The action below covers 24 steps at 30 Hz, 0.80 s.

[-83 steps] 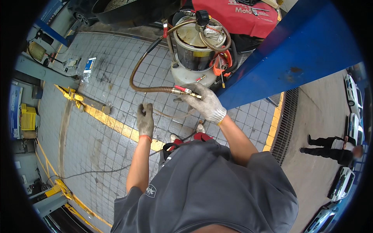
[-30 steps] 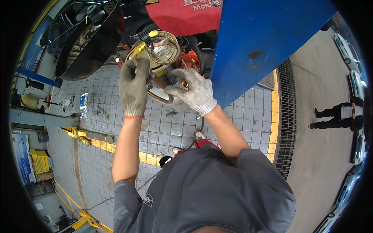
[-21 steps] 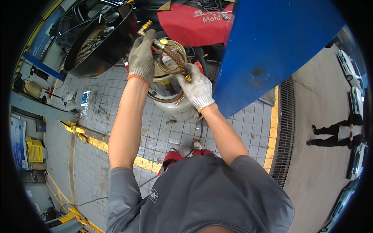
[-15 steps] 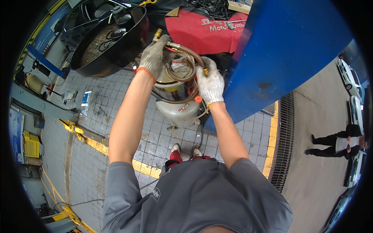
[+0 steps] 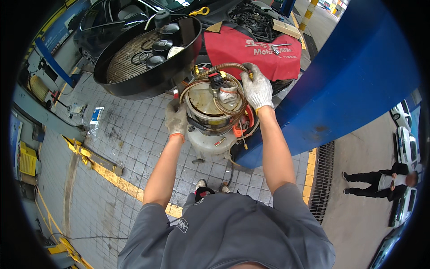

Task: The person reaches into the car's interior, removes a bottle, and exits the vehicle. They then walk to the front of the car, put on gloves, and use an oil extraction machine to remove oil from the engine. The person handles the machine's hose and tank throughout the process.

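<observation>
In front of me stands an oil drainer with a pale tank (image 5: 208, 145) and a round, oil-stained top (image 5: 204, 101). A brown ribbed hose (image 5: 226, 66) loops over that top. My right hand (image 5: 257, 89), in a whitish knit glove, is closed on the hose's brass-fitted end at the right. My left hand (image 5: 175, 117), also gloved, is at the drainer's left side, just under a red lever (image 5: 176, 93). Its fingers are bent, and what they hold is hidden. Above it, a large black drain pan (image 5: 139, 92) carries several dark, rounded parts (image 5: 162, 46).
A blue lift post (image 5: 331, 107) rises close on my right. Ahead, a red cover (image 5: 255, 49) lies over a dark car with its engine bay (image 5: 253, 20) exposed. A yellow lift arm (image 5: 85, 152) is at floor level on the left. A person (image 5: 380, 181) stands far right.
My left hand has let go of the brass fitting by the hose and dropped to the drainer's left side. My right hand has moved up and right with the hose end. The view has shifted.
</observation>
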Motion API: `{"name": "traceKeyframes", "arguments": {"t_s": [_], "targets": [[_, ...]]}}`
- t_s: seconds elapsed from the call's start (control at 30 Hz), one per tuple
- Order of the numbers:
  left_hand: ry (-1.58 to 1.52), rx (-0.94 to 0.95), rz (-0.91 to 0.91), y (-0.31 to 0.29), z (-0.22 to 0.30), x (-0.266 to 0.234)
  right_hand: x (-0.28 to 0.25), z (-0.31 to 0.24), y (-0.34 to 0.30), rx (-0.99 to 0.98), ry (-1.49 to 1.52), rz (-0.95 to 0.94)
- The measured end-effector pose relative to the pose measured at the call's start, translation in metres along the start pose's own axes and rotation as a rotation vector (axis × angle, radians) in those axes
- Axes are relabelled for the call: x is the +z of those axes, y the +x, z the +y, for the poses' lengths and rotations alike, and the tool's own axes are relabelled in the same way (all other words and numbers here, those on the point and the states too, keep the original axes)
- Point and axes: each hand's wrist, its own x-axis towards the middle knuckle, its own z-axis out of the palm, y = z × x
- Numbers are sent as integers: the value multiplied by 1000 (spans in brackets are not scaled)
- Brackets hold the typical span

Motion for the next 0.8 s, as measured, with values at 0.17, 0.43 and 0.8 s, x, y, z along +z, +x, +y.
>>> {"name": "traceKeyframes", "arguments": {"t_s": [0.17,0.43,0.8], "targets": [[158,-258,18,1,-22,14,13,-17,20,8,-93,-80],[-55,-152,-174,-12,-30,-4,10,-24,43,-28,-174,-177],[103,647,-47,1,29,-31,8,-22,70,-170,-172,-431]]}}
